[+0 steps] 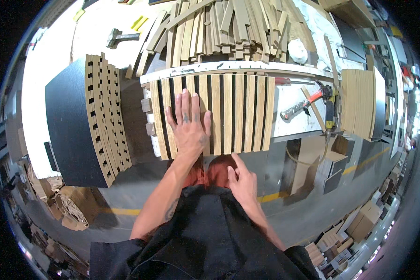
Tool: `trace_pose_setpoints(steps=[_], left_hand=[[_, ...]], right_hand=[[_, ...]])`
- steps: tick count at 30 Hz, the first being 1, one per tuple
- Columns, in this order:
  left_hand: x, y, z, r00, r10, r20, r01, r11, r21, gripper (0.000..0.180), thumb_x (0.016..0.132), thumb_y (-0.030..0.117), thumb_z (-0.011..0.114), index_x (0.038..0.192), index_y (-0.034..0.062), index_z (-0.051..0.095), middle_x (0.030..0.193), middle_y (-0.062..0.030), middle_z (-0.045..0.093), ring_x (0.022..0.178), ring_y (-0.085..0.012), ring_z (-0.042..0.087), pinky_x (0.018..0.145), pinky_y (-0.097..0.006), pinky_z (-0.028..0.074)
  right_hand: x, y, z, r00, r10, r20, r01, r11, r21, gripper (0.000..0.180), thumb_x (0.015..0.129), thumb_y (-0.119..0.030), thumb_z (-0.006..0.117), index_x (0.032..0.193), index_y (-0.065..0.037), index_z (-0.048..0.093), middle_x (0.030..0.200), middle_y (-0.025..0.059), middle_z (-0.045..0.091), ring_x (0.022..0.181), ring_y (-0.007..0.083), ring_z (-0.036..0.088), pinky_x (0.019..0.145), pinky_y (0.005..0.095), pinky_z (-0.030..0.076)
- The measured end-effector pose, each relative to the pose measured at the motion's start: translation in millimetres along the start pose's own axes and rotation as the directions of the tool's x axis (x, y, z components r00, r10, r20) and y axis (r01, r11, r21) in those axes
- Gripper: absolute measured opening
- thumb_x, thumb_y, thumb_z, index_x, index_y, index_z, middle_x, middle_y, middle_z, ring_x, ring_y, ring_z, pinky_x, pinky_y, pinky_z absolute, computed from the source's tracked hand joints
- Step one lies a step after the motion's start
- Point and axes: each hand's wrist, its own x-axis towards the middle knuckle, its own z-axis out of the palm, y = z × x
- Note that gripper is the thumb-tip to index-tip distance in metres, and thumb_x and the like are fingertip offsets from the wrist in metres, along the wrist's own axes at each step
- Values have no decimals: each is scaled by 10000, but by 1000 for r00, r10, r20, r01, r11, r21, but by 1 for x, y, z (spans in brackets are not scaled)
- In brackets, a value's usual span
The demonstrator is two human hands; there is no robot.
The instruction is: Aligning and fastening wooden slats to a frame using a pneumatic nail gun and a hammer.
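Slat panel (238,112): wooden slats on a dark backing, lying flat on the bench at the centre of my view, slats running from 12 to 6 o'clock.
Left hand (190,123): I see it pressed palm-down on the panel's left part, fingers spread apart and pointing toward 12 o'clock, gripping nothing.
Right hand (241,183): it sits at 6 o'clock from the panel, just below its near edge, index finger stretched up toward that edge, the other fingers loosely curled; I cannot tell whether the fingertip touches the wood.
White rail (228,69): a pale strip runs along the panel's far edge, at 12 o'clock from my left hand.
Loose slats (224,28): a heap of cut wooden strips lies beyond the rail, at 12 o'clock.
Second panel (86,119): a slatted board with a black backing rests at 9 o'clock from the left hand, well apart from it.
Hammer (119,37): it lies on the pale bench top at 11 o'clock.
Nail gun (308,102): a tool with an orange and grey body lies at 3 o'clock from the panel, just beside its right edge.
Stacked boards (359,102): pale wood sheets stand further out at 3 o'clock.
Floor (126,212): grey with a yellow line, below the bench at 7 o'clock.
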Motion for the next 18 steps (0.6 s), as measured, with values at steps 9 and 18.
trace_pose_setpoints(steps=[9,18], left_hand=[[0,2,-1,1000,7,1,-7,1000,-5,594,1009,323,582,1512,46,428,1624,-145,321,1522,-308,257,1229,-557,122],[0,2,0,1000,13,-4,-13,1000,15,615,1006,351,570,1520,50,417,1628,-151,311,1530,-314,238,1228,-572,122]], right_hand=[[5,-12,13,979,119,164,-105,991,-87,655,988,-214,545,1573,-67,291,733,298,665,669,485,661,669,581,537],[-4,1,18,995,82,64,-80,996,-29,576,983,-193,547,1527,-74,397,753,324,654,686,504,652,670,591,524]])
